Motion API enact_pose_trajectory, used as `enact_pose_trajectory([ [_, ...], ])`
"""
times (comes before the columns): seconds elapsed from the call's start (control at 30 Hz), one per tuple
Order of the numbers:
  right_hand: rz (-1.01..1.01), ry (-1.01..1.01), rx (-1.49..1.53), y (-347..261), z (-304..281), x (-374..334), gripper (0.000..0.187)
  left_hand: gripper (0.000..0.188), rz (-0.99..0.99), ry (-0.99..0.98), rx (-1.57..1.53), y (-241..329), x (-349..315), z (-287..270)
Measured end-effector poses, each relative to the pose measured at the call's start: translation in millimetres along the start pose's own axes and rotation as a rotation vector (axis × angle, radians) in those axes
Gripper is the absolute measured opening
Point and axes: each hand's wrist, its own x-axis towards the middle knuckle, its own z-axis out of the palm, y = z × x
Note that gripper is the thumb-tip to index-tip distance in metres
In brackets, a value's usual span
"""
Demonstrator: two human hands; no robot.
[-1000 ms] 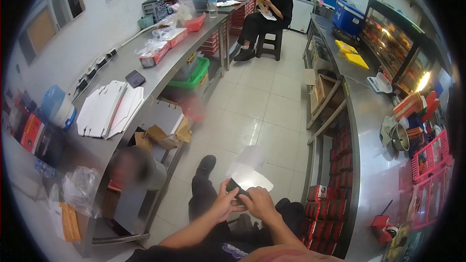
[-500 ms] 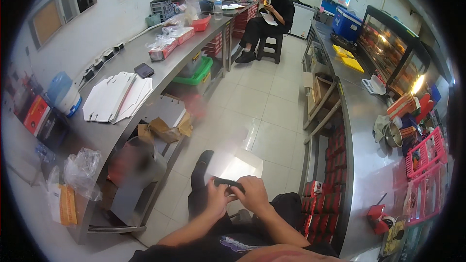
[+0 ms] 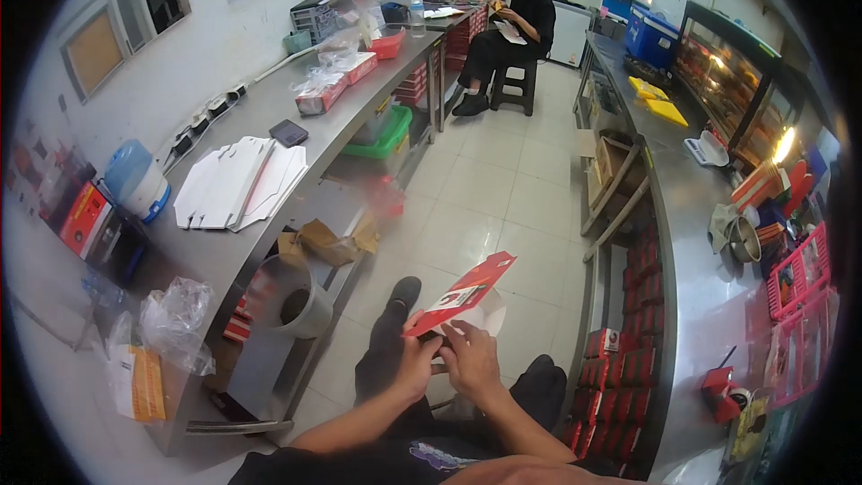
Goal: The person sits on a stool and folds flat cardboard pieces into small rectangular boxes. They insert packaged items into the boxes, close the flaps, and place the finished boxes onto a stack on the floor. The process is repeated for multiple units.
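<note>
A red-and-white cardboard carton, partly folded, is held over my lap. Its red printed panel slants up to the right, and a white inner face shows beneath it. My left hand grips the carton's lower left edge, fingers curled in. Beside it, my right hand is closed at the lower right, fingers bent against the white part. The fingertips of both hands nearly meet, and the carton's bottom edge is partly hidden behind them.
Flat white cardboard blanks and a dark phone-like device lie on the left steel counter. A grey bin stands below it. Stacked red boxes fill the right counter's underside. Another person sits on a black stool.
The carton has tilted from mostly white face showing to its red printed panel raised. Both hands have shifted slightly right and down in view and still hold its lower edge.
</note>
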Motion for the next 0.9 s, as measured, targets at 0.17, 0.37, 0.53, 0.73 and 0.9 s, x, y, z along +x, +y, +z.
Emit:
enact_pose_trajectory([
  [0.17,-0.031,-0.115,0.18,-28,31,-16,0.07,0.072,0.148,0.094,0.169,-12,-3,-49],
  [0.37,0.313,0.341,0.28,-16,33,-29,0.068,0.07,-0.207,-0.039,-0.007,24,-29,-89],
  [0.53,0.708,0.477,0.807,29,8,-43,0.058,0.071,-0.392,-0.329,0.007,18,-33,-120],
  [0.73,0.662,0.572,1.236,49,13,-65,0.04,0.073,-0.577,-0.462,-0.02,19,-36,-121],
  [0.9,0.739,0.551,1.235,79,15,-65,0.04,0.067,-0.245,-0.259,-0.118,-27,1,-117],
])
